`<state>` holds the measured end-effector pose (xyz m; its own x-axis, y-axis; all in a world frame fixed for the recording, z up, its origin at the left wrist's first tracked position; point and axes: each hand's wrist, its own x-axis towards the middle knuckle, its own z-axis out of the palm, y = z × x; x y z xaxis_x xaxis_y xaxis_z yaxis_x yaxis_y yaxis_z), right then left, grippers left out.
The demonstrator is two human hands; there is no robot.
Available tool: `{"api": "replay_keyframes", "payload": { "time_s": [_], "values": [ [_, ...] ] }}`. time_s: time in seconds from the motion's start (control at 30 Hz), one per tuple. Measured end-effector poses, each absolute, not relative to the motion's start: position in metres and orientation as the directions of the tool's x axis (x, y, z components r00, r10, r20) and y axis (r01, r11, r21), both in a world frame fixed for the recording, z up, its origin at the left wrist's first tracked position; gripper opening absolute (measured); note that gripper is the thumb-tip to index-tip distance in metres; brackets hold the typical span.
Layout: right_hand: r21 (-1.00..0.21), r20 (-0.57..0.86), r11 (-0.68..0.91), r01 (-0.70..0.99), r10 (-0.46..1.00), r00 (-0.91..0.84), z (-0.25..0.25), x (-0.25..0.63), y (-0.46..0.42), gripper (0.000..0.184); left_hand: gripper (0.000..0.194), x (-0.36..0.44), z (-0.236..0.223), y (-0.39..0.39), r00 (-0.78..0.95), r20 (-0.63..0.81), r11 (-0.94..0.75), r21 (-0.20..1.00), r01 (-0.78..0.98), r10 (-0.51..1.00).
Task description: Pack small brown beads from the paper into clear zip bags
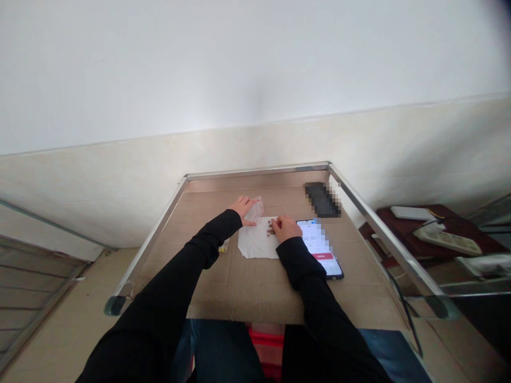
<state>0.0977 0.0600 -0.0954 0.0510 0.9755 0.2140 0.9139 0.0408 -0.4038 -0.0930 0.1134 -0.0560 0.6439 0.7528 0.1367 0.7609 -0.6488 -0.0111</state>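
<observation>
My left hand (243, 208) is at the far left corner of a white tissue sheet (255, 246), its thumb and fingers around a small clear plastic bag (256, 211). On the tissue lie several tiny reddish-brown pieces (269, 232), too small to name. Over their right side, my right hand (287, 229) is closed with its fingertips bent down together; what is in them cannot be made out. Just right of that hand lies a phone (319, 250) with a lit timer screen. A small yellow and clear item (223, 248) shows partly behind my left forearm.
Brown cardboard (247, 298) covers the tabletop, which has a raised metal rim (255, 172) at the back and sides. A dark, pixelated object (322, 199) lies at the back right. Beside the table, a power strip (449, 240) and cables rest on a dark red surface.
</observation>
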Motion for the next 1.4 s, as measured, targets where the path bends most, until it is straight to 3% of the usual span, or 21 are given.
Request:
{"api": "replay_keyframes", "payload": {
  "time_s": [0.2, 0.4, 0.63, 0.83, 1.07, 1.23, 1.3, 1.4],
  "values": [
    [-0.409, 0.22, 0.045, 0.911, 0.974, 0.051, -0.097, 0.097, 0.06, 0.031, 0.089, -0.094, -0.038, 0.14, 0.565, 0.169, -0.574, 0.004, 0.819, 0.808],
    [-0.399, 0.23, 0.053, 0.915, 0.972, 0.044, -0.097, 0.098, 0.06, 0.031, 0.089, -0.068, -0.055, 0.147, 0.479, 0.064, -0.482, 0.035, 0.876, 0.875],
    [-0.401, 0.222, 0.053, 0.915, 0.974, 0.041, -0.096, 0.097, 0.06, 0.032, 0.073, -0.041, -0.086, 0.129, 0.307, 0.032, -0.309, 0.099, 0.946, 0.951],
    [-0.416, 0.175, 0.016, 0.909, 0.983, 0.063, -0.084, 0.094, 0.056, 0.03, 0.064, -0.031, -0.096, 0.121, 0.27, 0.053, -0.273, 0.063, 0.96, 0.961],
    [-0.415, 0.184, 0.02, 0.91, 0.981, 0.063, -0.09, 0.095, 0.058, 0.031, 0.08, -0.036, -0.077, 0.117, 0.274, 0.005, -0.273, 0.05, 0.961, 0.962],
    [-0.408, 0.162, 0.012, 0.913, 0.985, 0.06, -0.089, 0.095, 0.059, 0.031, 0.094, -0.076, -0.04, 0.106, 0.252, 0.119, -0.264, 0.108, 0.958, 0.961],
    [-0.415, 0.137, 0.001, 0.91, 0.989, 0.061, -0.086, 0.095, 0.059, 0.031, 0.085, -0.104, -0.029, 0.093, 0.258, 0.175, -0.283, 0.135, 0.95, 0.95],
    [-0.433, 0.144, 0.004, 0.902, 0.987, 0.065, -0.085, 0.096, 0.059, 0.029, 0.062, -0.149, -0.029, 0.064, 0.326, 0.113, -0.341, 0.165, 0.926, 0.939]
  ]
}}
